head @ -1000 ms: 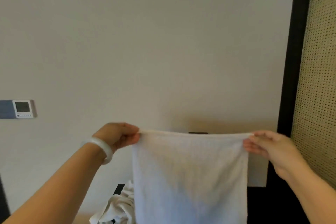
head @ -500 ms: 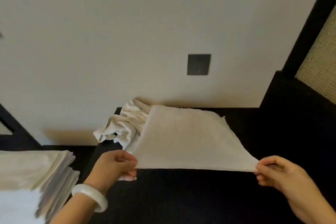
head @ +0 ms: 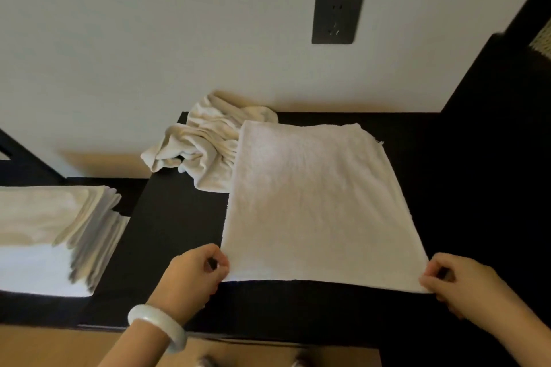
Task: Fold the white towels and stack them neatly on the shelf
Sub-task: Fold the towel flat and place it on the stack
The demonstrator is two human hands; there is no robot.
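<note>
- White towel (head: 316,202) lies spread on the dark counter (head: 167,232). Its far edge is near the wall (head: 149,39), and its far left corner overlaps the crumpled pile (head: 202,146) of unfolded towels.
- A second ago we hold it up by two corners and it hangs in front of the wall. Half a second ago its near edge is raised off the counter. Now almost the whole cloth rests flat.
- Our left hand (head: 190,274) pinches the near left corner between the thumb and curled fingers. Our right hand (head: 459,283) pinches the near right corner the same way. Neither hand has let go.
- We cannot tell whether the near edge between our hands fully touches the counter or sits just above it.
- We judge the laying-out as done, so the surface can now carry the cloth while we fold. The next move probably calls for bringing the two pinched corners over to the far edge and lining them up.
- The corner over the crumpled pile could make that fold uneven.
- The folded stack (head: 44,217) sits to the left on a lower level, well apart from this towel. The pile suggests more towels are still to be folded.
- A pale bangle (head: 158,325) circles our left wrist, and a dark wall socket (head: 337,18) sits above.
</note>
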